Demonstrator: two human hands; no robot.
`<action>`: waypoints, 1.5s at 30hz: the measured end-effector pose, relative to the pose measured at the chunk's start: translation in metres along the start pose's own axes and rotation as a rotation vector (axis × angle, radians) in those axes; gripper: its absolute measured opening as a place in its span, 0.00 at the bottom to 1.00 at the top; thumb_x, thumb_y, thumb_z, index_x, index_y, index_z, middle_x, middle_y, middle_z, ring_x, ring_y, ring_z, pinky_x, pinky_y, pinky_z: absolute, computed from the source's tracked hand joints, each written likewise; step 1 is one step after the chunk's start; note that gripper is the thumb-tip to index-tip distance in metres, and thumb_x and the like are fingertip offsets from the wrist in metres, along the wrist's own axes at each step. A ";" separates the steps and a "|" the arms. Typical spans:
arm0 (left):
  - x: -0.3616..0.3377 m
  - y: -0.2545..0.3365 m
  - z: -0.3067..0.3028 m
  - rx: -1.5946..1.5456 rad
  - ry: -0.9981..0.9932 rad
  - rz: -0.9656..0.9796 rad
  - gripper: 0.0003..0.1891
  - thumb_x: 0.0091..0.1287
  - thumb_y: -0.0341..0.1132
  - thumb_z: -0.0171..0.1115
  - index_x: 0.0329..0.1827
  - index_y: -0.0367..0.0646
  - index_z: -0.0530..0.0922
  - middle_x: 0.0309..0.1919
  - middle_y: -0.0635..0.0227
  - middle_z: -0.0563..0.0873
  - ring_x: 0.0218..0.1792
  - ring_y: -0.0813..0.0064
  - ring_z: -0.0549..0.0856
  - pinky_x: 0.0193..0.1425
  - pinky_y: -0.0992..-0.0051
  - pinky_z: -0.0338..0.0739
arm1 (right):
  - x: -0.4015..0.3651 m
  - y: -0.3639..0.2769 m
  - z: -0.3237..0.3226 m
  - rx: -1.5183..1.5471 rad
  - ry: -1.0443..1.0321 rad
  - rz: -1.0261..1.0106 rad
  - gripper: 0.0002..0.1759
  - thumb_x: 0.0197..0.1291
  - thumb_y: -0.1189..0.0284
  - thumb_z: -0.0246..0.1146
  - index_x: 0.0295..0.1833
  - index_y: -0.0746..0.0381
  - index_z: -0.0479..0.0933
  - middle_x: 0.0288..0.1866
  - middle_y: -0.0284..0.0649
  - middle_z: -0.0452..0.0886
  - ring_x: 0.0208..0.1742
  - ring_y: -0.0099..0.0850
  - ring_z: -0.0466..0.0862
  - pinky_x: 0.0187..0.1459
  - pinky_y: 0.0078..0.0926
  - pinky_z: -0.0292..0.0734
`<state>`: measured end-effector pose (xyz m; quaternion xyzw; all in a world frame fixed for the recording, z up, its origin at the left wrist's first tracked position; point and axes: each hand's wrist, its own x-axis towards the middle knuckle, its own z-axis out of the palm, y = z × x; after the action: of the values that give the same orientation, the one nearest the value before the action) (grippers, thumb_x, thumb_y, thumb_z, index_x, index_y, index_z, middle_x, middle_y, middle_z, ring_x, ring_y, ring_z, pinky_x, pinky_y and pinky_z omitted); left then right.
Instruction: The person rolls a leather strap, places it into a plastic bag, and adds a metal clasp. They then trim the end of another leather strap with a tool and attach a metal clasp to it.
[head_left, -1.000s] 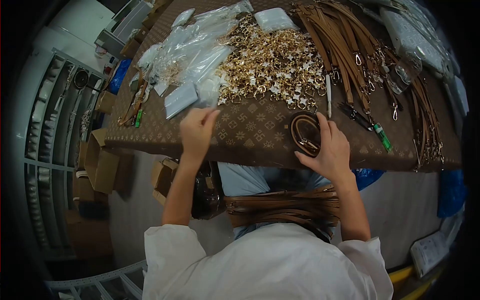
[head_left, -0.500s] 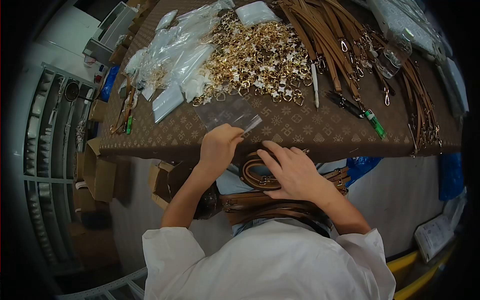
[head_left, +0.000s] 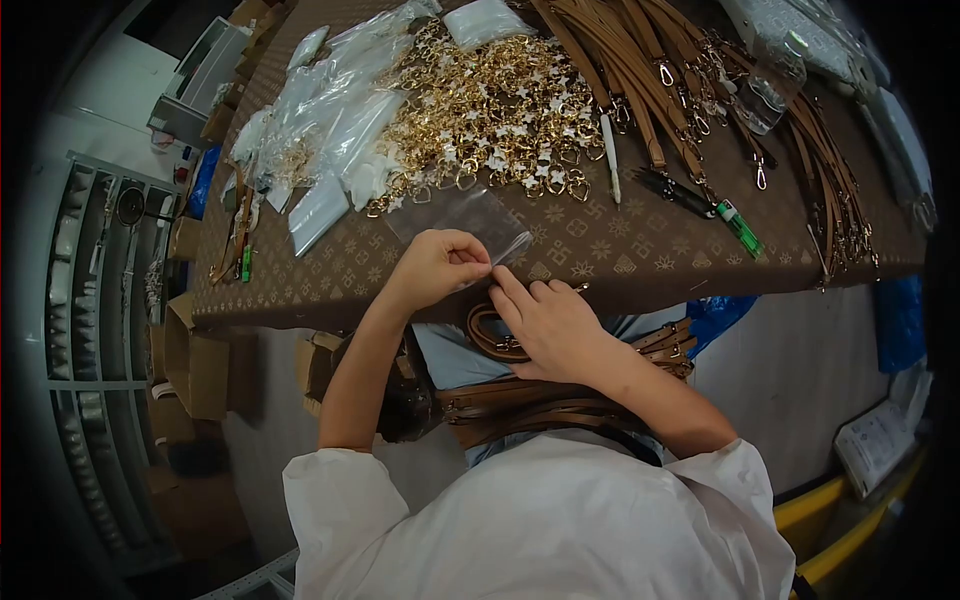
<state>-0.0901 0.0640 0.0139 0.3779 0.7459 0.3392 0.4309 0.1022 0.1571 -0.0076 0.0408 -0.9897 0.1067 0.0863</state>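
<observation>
My left hand [head_left: 440, 268] pinches the near edge of a clear plastic bag [head_left: 468, 220], which lies on the patterned brown tablecloth. Under my right hand [head_left: 555, 325] is a coiled brown strap [head_left: 482, 345] with gold hardware, gripped at the table's front edge. The index fingertip of that hand reaches the bag's edge beside my left fingers. My palm hides part of the coil. More brown straps [head_left: 520, 402] lie across my lap. Just beyond the bag spreads a heap of gold clasps with white star-shaped charms [head_left: 500, 110].
Clear plastic packaging [head_left: 350, 95] and a stack of small bags [head_left: 320, 213] lie left. A white pen [head_left: 610, 160], a black-handled tool [head_left: 675, 192] and a green lighter [head_left: 740, 228] lie right, near strap bundles [head_left: 835, 180]. Cardboard boxes [head_left: 195, 365] stand below left.
My right hand has moved left and up with the coiled strap, bringing its fingertips to the bag's edge by my left hand. The camera view has shifted slightly.
</observation>
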 end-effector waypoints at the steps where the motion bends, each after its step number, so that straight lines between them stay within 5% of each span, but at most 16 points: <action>1: 0.000 -0.005 0.005 0.006 0.074 0.072 0.04 0.55 0.23 0.66 0.32 0.35 0.81 0.23 0.72 0.81 0.25 0.87 0.77 0.29 0.84 0.72 | 0.002 -0.002 0.000 0.001 0.001 0.001 0.48 0.33 0.53 0.74 0.60 0.69 0.67 0.66 0.52 0.65 0.41 0.34 0.77 0.45 0.28 0.71; 3: -0.002 -0.005 0.008 0.015 0.145 0.146 0.03 0.56 0.22 0.65 0.33 0.35 0.81 0.25 0.72 0.81 0.25 0.87 0.77 0.29 0.84 0.72 | 0.004 -0.004 0.001 -0.038 -0.053 0.010 0.47 0.35 0.54 0.74 0.60 0.68 0.67 0.66 0.52 0.65 0.41 0.34 0.77 0.46 0.29 0.72; 5: -0.007 0.002 0.008 0.129 0.532 0.425 0.03 0.56 0.23 0.64 0.33 0.34 0.79 0.27 0.67 0.79 0.26 0.79 0.79 0.30 0.80 0.73 | 0.004 -0.002 0.002 -0.019 -0.043 0.009 0.48 0.35 0.54 0.73 0.61 0.69 0.66 0.65 0.52 0.66 0.42 0.36 0.77 0.46 0.30 0.72; 6: -0.009 0.007 0.007 0.130 0.528 0.423 0.03 0.56 0.23 0.64 0.33 0.34 0.79 0.27 0.67 0.79 0.26 0.79 0.79 0.30 0.80 0.73 | 0.003 -0.001 0.002 -0.001 -0.036 0.000 0.48 0.36 0.55 0.73 0.61 0.69 0.65 0.64 0.52 0.67 0.43 0.37 0.78 0.47 0.31 0.72; 8: -0.013 0.018 0.002 0.498 0.805 0.678 0.03 0.57 0.22 0.63 0.34 0.35 0.79 0.27 0.64 0.78 0.24 0.72 0.79 0.28 0.77 0.72 | -0.002 0.009 0.005 0.181 0.095 -0.006 0.48 0.36 0.55 0.73 0.62 0.69 0.64 0.61 0.52 0.68 0.44 0.40 0.78 0.47 0.33 0.73; 12: -0.026 0.019 0.026 0.497 0.755 0.688 0.03 0.56 0.21 0.64 0.33 0.36 0.80 0.26 0.63 0.78 0.23 0.70 0.79 0.26 0.75 0.73 | -0.018 0.012 -0.011 0.669 0.395 0.209 0.49 0.37 0.55 0.73 0.62 0.70 0.62 0.55 0.51 0.71 0.46 0.46 0.79 0.45 0.36 0.76; 16: -0.032 0.020 0.057 0.359 0.761 0.691 0.04 0.56 0.21 0.64 0.32 0.37 0.80 0.25 0.63 0.79 0.22 0.71 0.79 0.24 0.77 0.73 | -0.030 0.010 -0.008 0.443 0.496 0.428 0.50 0.34 0.58 0.74 0.62 0.71 0.62 0.55 0.53 0.71 0.43 0.46 0.80 0.42 0.35 0.78; 23: -0.033 0.024 0.091 0.434 0.707 0.764 0.08 0.53 0.21 0.66 0.36 0.37 0.79 0.23 0.64 0.79 0.21 0.69 0.79 0.23 0.75 0.74 | -0.028 -0.005 0.000 0.358 0.505 0.432 0.52 0.34 0.62 0.73 0.66 0.70 0.58 0.62 0.55 0.67 0.44 0.49 0.80 0.42 0.36 0.78; 27: -0.041 0.021 0.099 0.514 0.663 0.870 0.09 0.52 0.19 0.67 0.36 0.35 0.81 0.25 0.64 0.80 0.21 0.76 0.78 0.22 0.78 0.72 | -0.023 -0.001 -0.003 0.390 0.581 0.444 0.51 0.35 0.61 0.73 0.66 0.70 0.59 0.64 0.56 0.65 0.40 0.47 0.80 0.38 0.35 0.78; 33: -0.083 0.012 0.090 0.316 0.747 0.645 0.04 0.57 0.20 0.63 0.35 0.34 0.82 0.26 0.67 0.80 0.23 0.79 0.78 0.24 0.80 0.71 | -0.026 0.003 -0.005 0.354 0.616 0.356 0.48 0.34 0.61 0.73 0.63 0.69 0.64 0.62 0.53 0.66 0.38 0.44 0.80 0.37 0.34 0.78; 35: -0.093 -0.022 0.082 -0.123 0.854 0.389 0.05 0.62 0.26 0.62 0.40 0.37 0.82 0.27 0.69 0.80 0.26 0.79 0.79 0.28 0.81 0.74 | -0.028 0.006 -0.011 0.411 0.653 0.387 0.47 0.32 0.60 0.74 0.61 0.68 0.66 0.60 0.49 0.68 0.39 0.43 0.81 0.38 0.33 0.78; 36: -0.093 -0.022 0.082 -0.467 0.800 0.215 0.11 0.66 0.28 0.58 0.50 0.36 0.78 0.39 0.67 0.82 0.36 0.78 0.81 0.38 0.82 0.74 | -0.028 0.005 -0.012 0.416 0.651 0.387 0.47 0.32 0.60 0.74 0.61 0.68 0.66 0.60 0.49 0.68 0.39 0.43 0.81 0.38 0.33 0.78; 37: -0.091 -0.022 0.083 -0.467 0.808 0.205 0.11 0.66 0.28 0.58 0.50 0.36 0.78 0.39 0.67 0.82 0.36 0.78 0.81 0.38 0.82 0.74 | -0.028 0.002 -0.012 0.438 0.616 0.350 0.47 0.32 0.60 0.74 0.61 0.68 0.65 0.60 0.49 0.67 0.39 0.43 0.81 0.38 0.34 0.78; 39: -0.080 -0.016 0.089 -1.290 0.348 0.286 0.18 0.67 0.29 0.55 0.59 0.35 0.71 0.52 0.62 0.79 0.49 0.74 0.79 0.51 0.76 0.74 | -0.024 -0.005 -0.010 0.472 0.572 0.293 0.47 0.32 0.61 0.74 0.61 0.68 0.65 0.60 0.49 0.67 0.40 0.43 0.81 0.38 0.34 0.78; 42: -0.077 0.000 0.105 -1.174 0.400 0.238 0.19 0.67 0.27 0.52 0.61 0.34 0.68 0.56 0.59 0.76 0.58 0.68 0.77 0.62 0.67 0.73 | -0.015 -0.025 -0.010 0.515 0.449 0.231 0.50 0.33 0.59 0.75 0.63 0.69 0.63 0.61 0.52 0.66 0.46 0.44 0.78 0.45 0.36 0.75; 45: -0.071 0.001 0.096 -1.329 0.437 0.123 0.17 0.67 0.27 0.52 0.59 0.33 0.70 0.53 0.57 0.79 0.54 0.67 0.80 0.59 0.67 0.76 | -0.021 -0.021 -0.018 0.503 0.517 0.228 0.51 0.33 0.61 0.77 0.63 0.69 0.62 0.60 0.52 0.66 0.49 0.44 0.76 0.46 0.36 0.74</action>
<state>0.0205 0.0209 0.0043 -0.0007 0.4275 0.8151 0.3909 0.1277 0.1422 0.0100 -0.0780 -0.8764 0.3619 0.3080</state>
